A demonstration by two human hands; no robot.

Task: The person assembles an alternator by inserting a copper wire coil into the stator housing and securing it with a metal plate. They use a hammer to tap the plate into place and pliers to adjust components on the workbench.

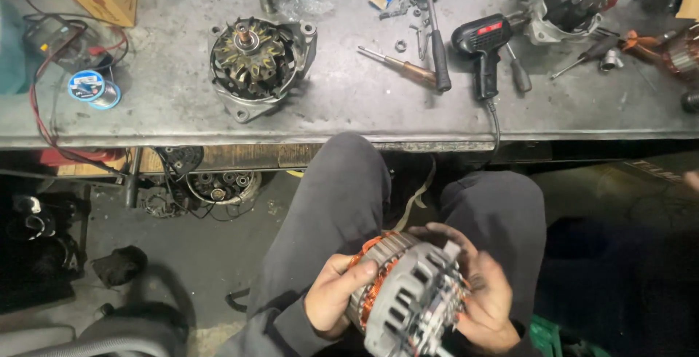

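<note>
I see my left hand [336, 293] wrapped around the alternator housing [411, 295] at its nine o'clock side, over my lap. My right hand [486, 295] cups it at three o'clock, fingers curled. The worktop [167, 102] lies at twelve o'clock.

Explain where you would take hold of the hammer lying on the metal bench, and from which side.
Grip the hammer by its dark handle end, nearest the bench's front edge, coming from above. The handle lies flat, pointing toward the person, with its head at the far end among loose nuts; a screwdriver tip sits close on one side.
</note>
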